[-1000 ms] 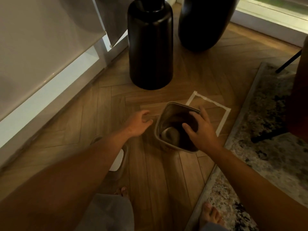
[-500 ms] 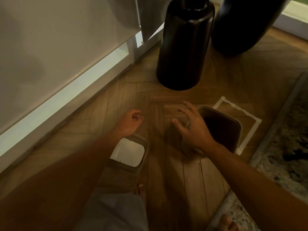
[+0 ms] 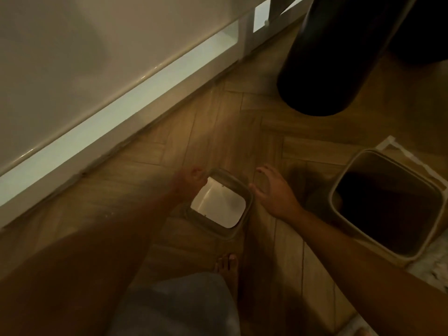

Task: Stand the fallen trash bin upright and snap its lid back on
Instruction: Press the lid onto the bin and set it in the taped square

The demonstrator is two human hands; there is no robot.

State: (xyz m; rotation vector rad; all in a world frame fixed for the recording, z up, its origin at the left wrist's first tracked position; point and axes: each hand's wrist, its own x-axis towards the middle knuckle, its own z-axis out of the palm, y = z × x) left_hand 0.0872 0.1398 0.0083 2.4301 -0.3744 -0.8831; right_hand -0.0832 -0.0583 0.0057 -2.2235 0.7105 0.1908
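Head view: a herringbone wooden floor (image 3: 218,132) is seen from above in dim, warm light. The trash bin (image 3: 358,163) is stood upright at the right, its rounded-square mouth open and its inside dark; its walls are smooth and pale, with a thin rim. It is set partly within a square outlined in white tape (image 3: 397,151) on the boards. The lid (image 3: 232,235) is lain flat on the floor well apart from the bin, to its left: a rounded-square grey frame with a smooth, pale, glossy panel in its middle.

The right hand (image 3: 274,190) is held just beside the lid's right edge, fingers spread and slightly curled, nothing gripped; whether the frame is touched cannot be told. The left hand (image 3: 189,180) is blurred at the lid's far-left corner, fingers curled inward, and a grip cannot be told.

A bare foot (image 3: 228,265) is placed just below the lid, beside grey cloth (image 3: 177,309). A tall, matte black cylinder (image 3: 322,69) is stood beyond. A glossy white baseboard (image 3: 121,112) is run diagonally along the floor's left edge. A mottled rug (image 3: 434,265) is glimpsed at the right.
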